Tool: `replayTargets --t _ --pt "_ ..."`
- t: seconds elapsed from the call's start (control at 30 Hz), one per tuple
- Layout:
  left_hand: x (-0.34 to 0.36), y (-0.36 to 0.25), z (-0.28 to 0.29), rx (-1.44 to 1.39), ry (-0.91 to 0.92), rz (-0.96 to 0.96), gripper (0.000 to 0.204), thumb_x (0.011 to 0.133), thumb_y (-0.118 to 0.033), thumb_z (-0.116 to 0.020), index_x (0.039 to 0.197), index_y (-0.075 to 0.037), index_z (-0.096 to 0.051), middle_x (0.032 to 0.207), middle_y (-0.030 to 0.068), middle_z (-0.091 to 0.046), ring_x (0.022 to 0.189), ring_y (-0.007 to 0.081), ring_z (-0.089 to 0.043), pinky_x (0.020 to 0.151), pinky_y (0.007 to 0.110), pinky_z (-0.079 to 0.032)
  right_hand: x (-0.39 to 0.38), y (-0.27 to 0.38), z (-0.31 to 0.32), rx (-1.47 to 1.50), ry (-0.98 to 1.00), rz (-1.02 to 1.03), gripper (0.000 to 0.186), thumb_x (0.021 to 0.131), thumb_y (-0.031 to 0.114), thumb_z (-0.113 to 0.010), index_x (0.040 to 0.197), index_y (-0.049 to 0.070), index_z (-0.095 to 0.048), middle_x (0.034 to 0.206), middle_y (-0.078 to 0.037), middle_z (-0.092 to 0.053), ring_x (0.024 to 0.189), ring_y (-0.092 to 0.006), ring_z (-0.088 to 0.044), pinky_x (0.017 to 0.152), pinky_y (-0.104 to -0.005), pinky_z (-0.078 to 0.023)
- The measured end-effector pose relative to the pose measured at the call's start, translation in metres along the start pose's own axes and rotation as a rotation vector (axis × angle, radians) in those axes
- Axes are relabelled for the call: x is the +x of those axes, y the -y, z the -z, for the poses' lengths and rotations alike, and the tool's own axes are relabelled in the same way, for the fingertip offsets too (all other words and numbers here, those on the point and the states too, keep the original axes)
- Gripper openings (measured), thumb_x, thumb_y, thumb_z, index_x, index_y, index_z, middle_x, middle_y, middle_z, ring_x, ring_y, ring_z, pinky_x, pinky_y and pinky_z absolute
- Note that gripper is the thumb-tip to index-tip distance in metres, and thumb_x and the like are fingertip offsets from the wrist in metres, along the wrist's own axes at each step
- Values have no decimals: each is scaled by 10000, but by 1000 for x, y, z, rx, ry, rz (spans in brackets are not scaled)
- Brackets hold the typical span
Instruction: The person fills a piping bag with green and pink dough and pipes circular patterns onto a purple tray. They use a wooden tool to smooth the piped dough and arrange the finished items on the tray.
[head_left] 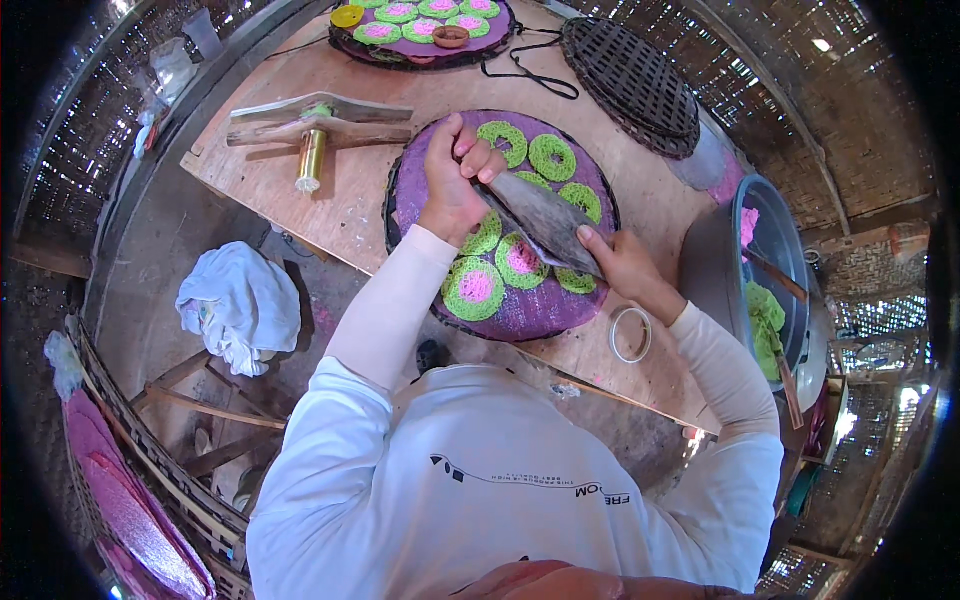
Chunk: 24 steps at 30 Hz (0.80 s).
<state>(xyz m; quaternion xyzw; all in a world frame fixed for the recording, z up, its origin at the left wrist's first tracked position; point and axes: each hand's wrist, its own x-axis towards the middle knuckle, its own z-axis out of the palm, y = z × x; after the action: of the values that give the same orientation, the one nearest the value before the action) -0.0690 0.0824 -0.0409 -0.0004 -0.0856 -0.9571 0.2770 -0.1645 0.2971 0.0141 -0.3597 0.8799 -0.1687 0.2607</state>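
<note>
Both hands, left (452, 190) and right (622, 262), grip a grey leaf-like sheet (545, 218) running diagonally, upper-left to lower-right, above the purple tray (415, 180).

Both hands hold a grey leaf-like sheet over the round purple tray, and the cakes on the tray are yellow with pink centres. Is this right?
Not quite. In the head view the cakes are green with pink centres, not yellow. The left hand and right hand do hold the grey sheet over the round purple tray.

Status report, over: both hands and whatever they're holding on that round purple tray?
Left hand and right hand grip a grey leaf-like sheet. It sits over the green-pink discs on the purple tray. Nothing blocking.
</note>
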Motion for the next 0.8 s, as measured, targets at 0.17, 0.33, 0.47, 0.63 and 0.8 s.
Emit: replayTargets --t 0.17,0.33,0.47,0.63,0.8 --pt "-4 -21 -27 145 337 34 406 838 -512 -473 770 -111 -485 528 4 -369 570 166 -424 612 289 -371 3 -11 -11 234 -26 106 717 827 621 -414 666 -46 -620 523 -107 -558 508 -192 -559 511 -350 -433" --pt "-38 -26 -46 799 608 -133 764 721 -505 -645 1254 -15 -403 1105 151 -517 1097 289 -479 976 368 -326 -10 1 16 607 98 178 706 831 627 -413 674 -31 -614 518 -68 -546 484 -143 -538 470 -317 -425" --pt "-52 3 -55 1743 659 -496 684 692 -360 -726 1234 -50 -447 1219 149 -492 1111 276 -479 981 362 -325 -26 55 44 390 79 255 640 819 595 -466 698 -16 -614 526 -70 -554 485 -156 -551 470 -302 -431" --pt "-60 15 -72 1746 694 -405 441 756 -320 -642 1116 -86 -540 1070 96 -579 1016 242 -522 899 363 -354 -9 57 75 21 -907 905 435 739 482 -613 749 47 -610 587 -99 -551 493 -237 -551 489 -312 -438" --pt "-53 19 -109 2210 968 -787 314 688 -231 -613 960 -83 -567 752 79 -591 668 220 -572 638 321 -410 6 79 86 1244 -631 534 332 825 321 -557 940 14 -501 711 -59 -543 554 -138 -532 482 -271 -423"
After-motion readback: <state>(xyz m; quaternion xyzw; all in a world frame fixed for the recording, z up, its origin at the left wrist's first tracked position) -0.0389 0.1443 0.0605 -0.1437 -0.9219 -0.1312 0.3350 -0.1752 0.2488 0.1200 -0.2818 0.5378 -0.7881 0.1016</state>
